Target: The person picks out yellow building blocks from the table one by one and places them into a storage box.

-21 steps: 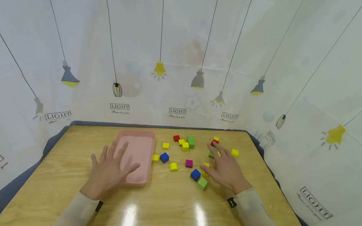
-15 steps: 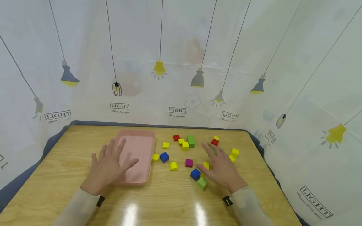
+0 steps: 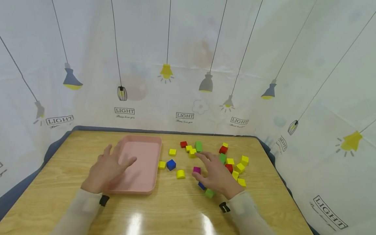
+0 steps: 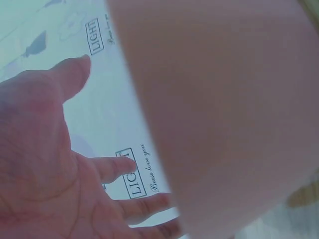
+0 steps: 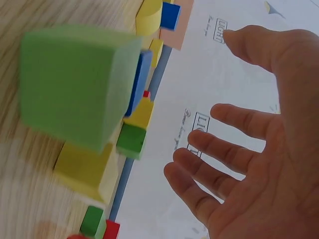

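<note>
My left hand [image 3: 105, 169] hovers at the left side of a pink tray [image 3: 158, 153], fingers spread and holding nothing. In the left wrist view the tray's wall [image 4: 214, 109] stands beside the palm. My right hand [image 3: 218, 176] is over the scattered blocks, fingers loosely extended, nothing between them. It partly hides a magenta block [image 3: 196, 169], a blue block [image 3: 201, 185] and a light green block [image 3: 210, 193]. The right wrist view has that green block [image 5: 75, 84] close up, apart from the fingers.
A red block [image 3: 183, 144], yellow blocks [image 3: 193, 153] and a green block [image 3: 198, 146] lie toward the back. Several yellow, red and green blocks cluster right of my right hand. A blue cube [image 3: 171, 164] and yellow arched block [image 3: 180, 174] lie right of the tray. A printed curtain surrounds the table.
My right hand has moved left, uncovering red and yellow blocks on the right and covering part of the blue one. My left hand has shifted slightly left. The blocks stay put.
</note>
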Action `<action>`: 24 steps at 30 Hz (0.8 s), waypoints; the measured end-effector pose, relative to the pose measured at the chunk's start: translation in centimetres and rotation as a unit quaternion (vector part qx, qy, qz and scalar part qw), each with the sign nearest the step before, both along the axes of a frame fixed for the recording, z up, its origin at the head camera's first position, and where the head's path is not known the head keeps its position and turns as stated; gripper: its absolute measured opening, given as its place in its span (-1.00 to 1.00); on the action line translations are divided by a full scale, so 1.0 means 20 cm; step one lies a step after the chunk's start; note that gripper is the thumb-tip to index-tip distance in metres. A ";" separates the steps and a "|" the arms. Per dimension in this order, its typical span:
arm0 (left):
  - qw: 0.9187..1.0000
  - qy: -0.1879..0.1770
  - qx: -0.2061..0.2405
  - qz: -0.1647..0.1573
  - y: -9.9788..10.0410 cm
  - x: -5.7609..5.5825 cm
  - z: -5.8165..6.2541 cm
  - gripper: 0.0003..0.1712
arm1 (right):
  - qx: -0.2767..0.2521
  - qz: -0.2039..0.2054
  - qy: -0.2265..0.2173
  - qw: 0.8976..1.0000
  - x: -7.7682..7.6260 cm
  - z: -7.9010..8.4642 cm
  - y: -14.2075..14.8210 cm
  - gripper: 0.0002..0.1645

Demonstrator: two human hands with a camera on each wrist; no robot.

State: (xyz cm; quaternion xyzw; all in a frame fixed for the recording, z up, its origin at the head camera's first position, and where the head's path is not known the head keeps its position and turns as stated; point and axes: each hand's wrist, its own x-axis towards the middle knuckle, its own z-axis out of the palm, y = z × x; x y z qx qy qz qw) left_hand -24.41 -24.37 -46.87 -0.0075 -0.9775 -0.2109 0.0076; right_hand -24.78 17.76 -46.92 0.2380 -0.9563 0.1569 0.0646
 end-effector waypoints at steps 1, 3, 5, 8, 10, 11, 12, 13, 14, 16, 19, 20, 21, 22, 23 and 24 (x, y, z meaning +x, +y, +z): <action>1.000 -0.004 0.003 0.001 -0.01 0.00 -0.01 0.28 | 0.004 0.004 -0.001 1.000 0.00 0.00 -0.02 -0.07; 1.000 -0.012 0.010 0.002 -0.03 -0.01 -0.02 0.31 | 0.008 0.012 0.002 1.000 -0.01 0.00 -0.05 -0.10; 1.000 -0.014 0.012 0.000 -0.04 -0.02 -0.03 0.34 | 0.003 0.022 0.002 1.000 -0.01 0.00 -0.08 -0.11; 1.000 -0.015 0.015 -0.010 -0.06 -0.03 -0.03 0.36 | 0.001 0.034 -0.003 0.999 -0.02 0.00 -0.12 -0.11; 1.000 -0.015 0.017 -0.016 -0.08 -0.04 -0.03 0.36 | -0.003 0.044 -0.006 0.999 -0.02 0.01 -0.15 -0.11; 1.000 -0.017 0.019 -0.017 -0.08 -0.04 -0.03 0.36 | -0.005 0.048 -0.008 0.999 -0.02 0.01 -0.16 -0.11; 0.999 -0.019 0.019 -0.017 -0.09 -0.05 -0.02 0.36 | -0.008 0.052 -0.010 0.999 -0.02 0.01 -0.17 -0.11; 0.999 -0.020 0.019 -0.017 -0.10 -0.05 -0.02 0.35 | -0.010 0.056 -0.010 0.998 -0.02 0.01 -0.18 -0.10; 0.999 -0.021 0.019 -0.014 -0.11 -0.05 -0.02 0.34 | -0.009 0.058 -0.011 0.998 -0.02 0.01 -0.19 -0.10; 0.999 -0.029 0.019 -0.007 -0.12 -0.05 -0.02 0.29 | -0.006 0.058 -0.016 0.998 -0.03 0.01 -0.22 -0.09; 0.999 -0.033 0.022 -0.008 -0.14 -0.06 -0.03 0.15 | 0.005 0.057 -0.019 0.998 -0.03 0.01 -0.25 -0.08; 0.999 -0.034 0.026 -0.011 -0.14 -0.06 -0.03 0.10 | 0.009 0.057 -0.020 0.998 -0.03 0.00 -0.26 -0.09; 0.999 -0.035 0.029 -0.015 -0.15 -0.06 -0.03 0.04 | 0.011 0.058 -0.020 0.998 -0.03 0.00 -0.27 -0.10; 0.999 -0.032 0.032 -0.020 -0.15 -0.07 -0.03 -0.02 | 0.014 0.059 -0.020 0.998 -0.04 0.00 -0.28 -0.12; 0.999 -0.028 0.034 -0.025 -0.15 -0.07 -0.04 -0.08 | 0.015 0.063 -0.020 0.998 -0.04 0.01 -0.29 -0.14; 0.999 -0.026 0.037 -0.029 -0.15 -0.07 -0.04 -0.13 | 0.015 0.067 -0.022 0.997 -0.04 0.01 -0.29 -0.17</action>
